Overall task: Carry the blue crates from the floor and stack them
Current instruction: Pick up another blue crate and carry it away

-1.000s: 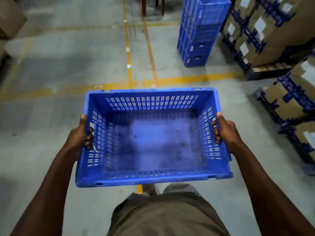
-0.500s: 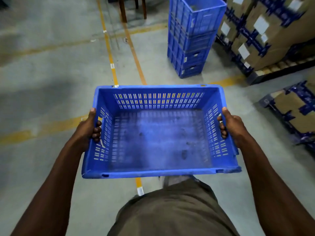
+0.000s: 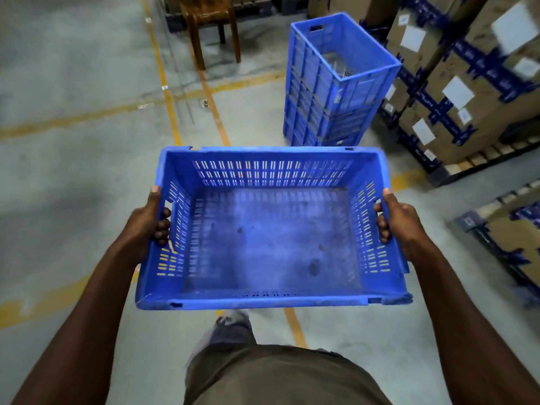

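Note:
I hold an empty blue crate with slotted walls level in front of my waist. My left hand grips its left wall, thumb on the rim and fingers through the handle slot. My right hand grips the right wall the same way. Ahead and to the right a stack of blue crates stands on the floor, its top crate open and empty. The carried crate's far rim hides the base of that stack.
Cardboard boxes with blue tape sit on pallets along the right side, close to the stack. A wooden chair stands at the back. Yellow lines cross the grey concrete floor.
The stack of crates has come nearer and lower in view as I walk toward it. Both hands keep the same hold on the carried crate.

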A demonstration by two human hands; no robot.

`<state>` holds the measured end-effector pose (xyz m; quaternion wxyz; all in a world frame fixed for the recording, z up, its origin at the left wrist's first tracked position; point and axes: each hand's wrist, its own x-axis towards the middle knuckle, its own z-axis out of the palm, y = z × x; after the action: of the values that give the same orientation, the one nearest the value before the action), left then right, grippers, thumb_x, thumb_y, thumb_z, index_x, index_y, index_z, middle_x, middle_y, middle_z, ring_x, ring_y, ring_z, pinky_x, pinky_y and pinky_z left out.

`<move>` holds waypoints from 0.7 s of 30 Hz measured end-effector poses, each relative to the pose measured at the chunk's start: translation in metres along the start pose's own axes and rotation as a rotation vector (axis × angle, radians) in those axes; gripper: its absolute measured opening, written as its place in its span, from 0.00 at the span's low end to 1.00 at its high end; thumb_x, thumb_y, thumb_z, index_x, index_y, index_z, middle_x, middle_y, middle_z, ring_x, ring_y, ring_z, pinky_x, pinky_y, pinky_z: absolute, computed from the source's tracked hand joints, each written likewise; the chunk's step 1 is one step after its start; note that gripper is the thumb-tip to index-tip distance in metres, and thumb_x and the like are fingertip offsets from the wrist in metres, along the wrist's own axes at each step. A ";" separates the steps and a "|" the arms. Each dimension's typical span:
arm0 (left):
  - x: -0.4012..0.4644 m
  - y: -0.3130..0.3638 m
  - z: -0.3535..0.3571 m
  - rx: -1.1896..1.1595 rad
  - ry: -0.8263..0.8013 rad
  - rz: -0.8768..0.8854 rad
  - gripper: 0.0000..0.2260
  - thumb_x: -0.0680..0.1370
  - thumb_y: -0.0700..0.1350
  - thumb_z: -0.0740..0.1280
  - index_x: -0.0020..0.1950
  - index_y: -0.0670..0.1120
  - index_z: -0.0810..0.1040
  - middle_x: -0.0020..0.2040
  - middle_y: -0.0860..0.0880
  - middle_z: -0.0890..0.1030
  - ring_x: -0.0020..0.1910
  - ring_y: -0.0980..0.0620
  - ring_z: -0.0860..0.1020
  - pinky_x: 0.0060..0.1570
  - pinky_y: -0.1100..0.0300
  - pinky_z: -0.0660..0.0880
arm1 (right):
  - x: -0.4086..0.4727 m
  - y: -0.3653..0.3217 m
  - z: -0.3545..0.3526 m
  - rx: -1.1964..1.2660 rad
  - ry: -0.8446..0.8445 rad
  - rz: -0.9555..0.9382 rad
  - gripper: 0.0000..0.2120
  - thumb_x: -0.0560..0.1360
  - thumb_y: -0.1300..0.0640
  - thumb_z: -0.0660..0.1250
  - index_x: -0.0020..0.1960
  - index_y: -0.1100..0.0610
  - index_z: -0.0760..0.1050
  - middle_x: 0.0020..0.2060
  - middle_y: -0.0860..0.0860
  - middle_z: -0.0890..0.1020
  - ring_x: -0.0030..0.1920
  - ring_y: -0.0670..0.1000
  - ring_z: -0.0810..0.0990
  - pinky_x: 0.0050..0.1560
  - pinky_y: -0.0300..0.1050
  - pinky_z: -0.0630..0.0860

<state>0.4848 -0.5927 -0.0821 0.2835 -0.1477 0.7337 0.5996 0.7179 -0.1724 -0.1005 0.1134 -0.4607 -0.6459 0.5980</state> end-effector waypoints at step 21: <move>0.425 0.334 0.094 0.143 -0.270 0.118 0.26 0.76 0.72 0.59 0.38 0.48 0.67 0.23 0.53 0.61 0.19 0.55 0.58 0.22 0.65 0.58 | 0.291 -0.200 0.180 0.151 0.337 0.004 0.25 0.80 0.34 0.59 0.42 0.56 0.74 0.23 0.51 0.69 0.20 0.51 0.65 0.25 0.42 0.66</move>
<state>-0.0169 -0.3706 -0.0795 0.3536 -0.0019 0.7373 0.5756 0.3406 -0.0519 -0.0898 0.2531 -0.5457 -0.5702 0.5595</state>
